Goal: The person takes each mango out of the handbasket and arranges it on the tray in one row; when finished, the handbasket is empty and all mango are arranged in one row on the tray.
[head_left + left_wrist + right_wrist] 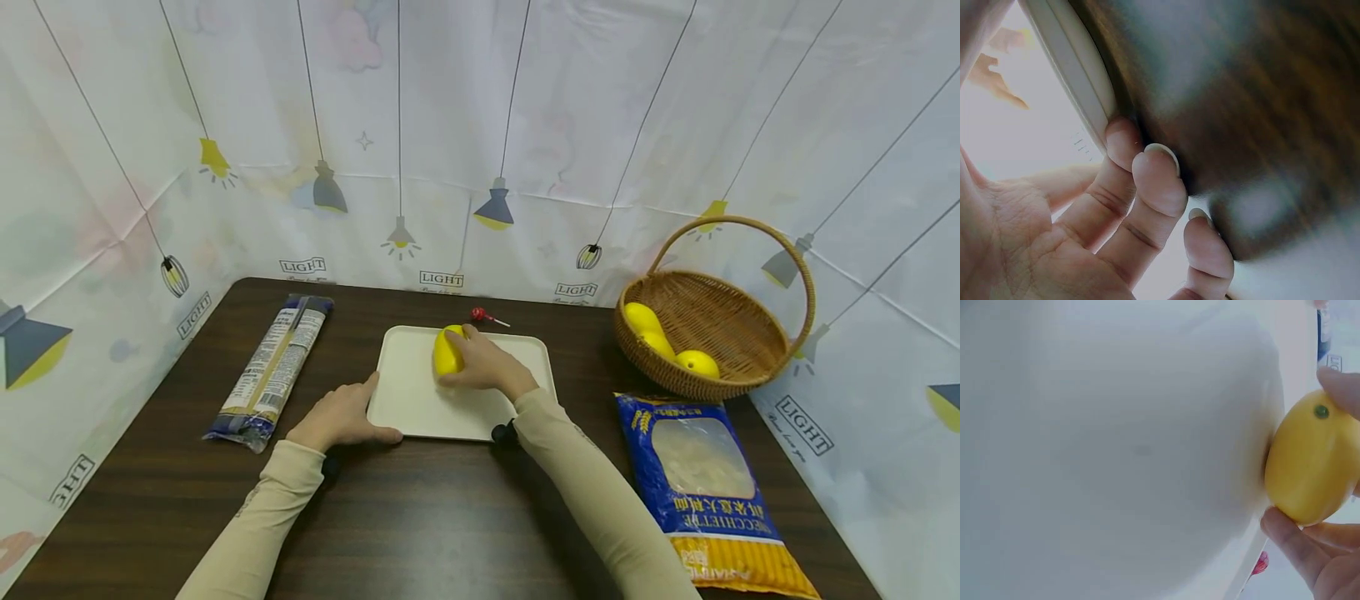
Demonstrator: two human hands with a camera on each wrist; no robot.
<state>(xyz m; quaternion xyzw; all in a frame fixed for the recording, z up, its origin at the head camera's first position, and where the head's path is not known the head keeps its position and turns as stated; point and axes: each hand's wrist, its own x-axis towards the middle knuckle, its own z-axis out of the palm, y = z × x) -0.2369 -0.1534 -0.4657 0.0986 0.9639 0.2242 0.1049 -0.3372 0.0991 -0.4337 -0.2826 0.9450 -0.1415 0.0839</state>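
Gripping the lemon (444,354) between thumb and fingers, the right hand (486,365) had it at the far half of the tray (405,412), a little left of centre. Relation noted: the lemon lay to the left of the palm, right at the fingertips, its long axis running roughly fore and aft, thumb by the near end, fingers by the far end, on the side of the lollipop (478,314) beyond the far rim. Grip narrow, drawn in to the fruit. Whether the lemon bore on the tray or hung just above it, I could not tell from where I stood. The left hand (341,417) was the farther one, spread wide at the tray's near left corner, thumb by the front edge, fingers at the left side, no fruit in it. Appearance: plump oval, even bright yellow, smooth skin with a faint sheen, one small green stem dot towards the thumb end. Three more lemons (697,363) sat in the basket (738,321), well apart to the right.
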